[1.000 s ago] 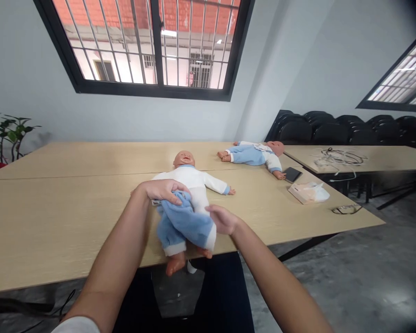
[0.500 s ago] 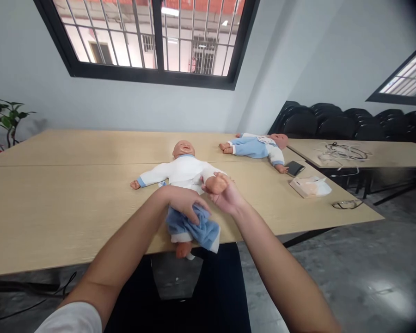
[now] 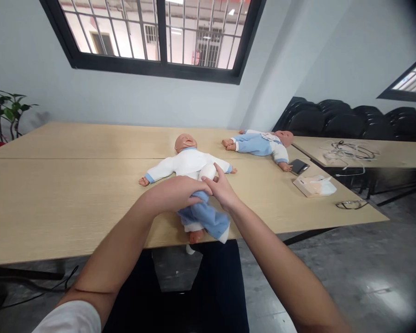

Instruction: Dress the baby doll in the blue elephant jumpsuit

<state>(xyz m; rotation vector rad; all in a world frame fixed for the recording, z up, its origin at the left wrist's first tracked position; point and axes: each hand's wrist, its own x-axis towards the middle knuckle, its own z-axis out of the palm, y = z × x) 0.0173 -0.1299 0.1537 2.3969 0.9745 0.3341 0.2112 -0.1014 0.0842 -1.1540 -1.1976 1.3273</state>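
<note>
A baby doll (image 3: pixel 190 162) in a white top with blue cuffs lies on its back, head away from me. Blue doll trousers (image 3: pixel 210 219) are gathered about its lower body, with one bare foot (image 3: pixel 196 237) out of the cuff near the table edge. The other leg is bent up, its white rounded knee (image 3: pixel 208 171) showing. My left hand (image 3: pixel 192 189) is closed on the trousers' waist, the fingertips partly hidden. Against that raised leg, my right hand (image 3: pixel 223 187) grips with thumb and fingers around it, touching my left hand. The raised leg's foot is hidden.
A second doll (image 3: pixel 260 144) in blue and white lies at the table's (image 3: pixel 72 199) back right. Near it are a dark phone-like object (image 3: pixel 299 167), a tissue pack (image 3: pixel 315 185) and glasses (image 3: pixel 351 204). Cables (image 3: pixel 353 150) lie on another table beside stacked black chairs (image 3: pixel 305 118).
The raised leg's bare foot, in my right hand before, is now out of sight. My left hand and the trousers have moved up and right, and my hands have come together.
</note>
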